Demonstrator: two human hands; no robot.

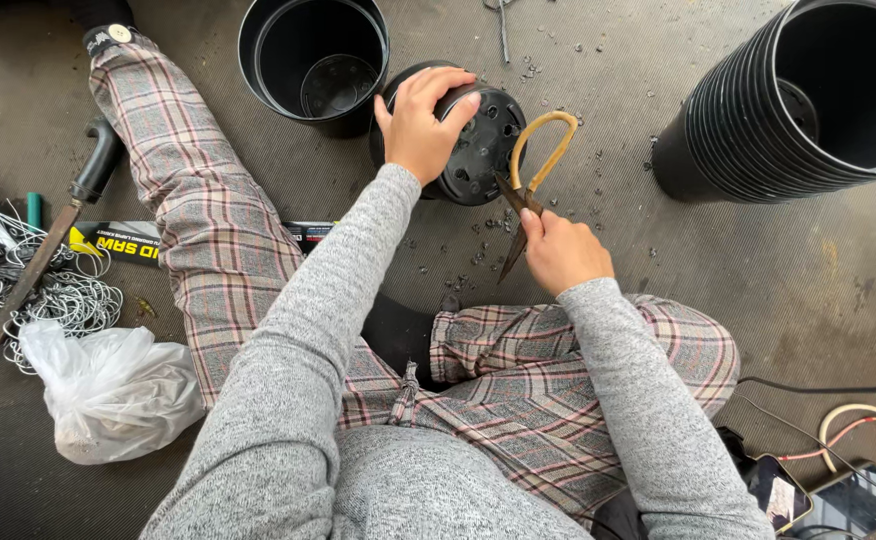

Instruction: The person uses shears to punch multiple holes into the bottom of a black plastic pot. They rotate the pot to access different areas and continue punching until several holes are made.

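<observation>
I sit on the dark ribbed floor mat (758, 290) with one leg stretched out and the other folded. My left hand (420, 125) is spread over a black plastic nursery pot (478, 150) that lies on its side in front of me, bottom facing toward my right; the palm and fingers press down on its wall and grip it steady. My right hand (563, 252) is closed around the blade end of a pair of scissors with yellow loop handles (538, 160), the loops pointing up against the pot's perforated base and a dark blade tip sticking out below my fist. I cannot tell whether the scissors touch the pot or only lie in front of it.

As for how far along I am, I judge the work to be partway: small dark plastic bits (478, 250) are scattered on the mat around the pot and further up near its rim, which suggests cutting on pot bases has been going on. A single upright black pot (313, 60) stands just beyond my left hand, touching or nearly touching the one I hold. To my right a tall nested stack of black pots (758, 120) lies tilted, and it looks like plenty remains there.

By my outstretched leg lie a hand saw with a black handle (58, 230), a tangle of wire (48, 295) and a white plastic bag (108, 390).
</observation>
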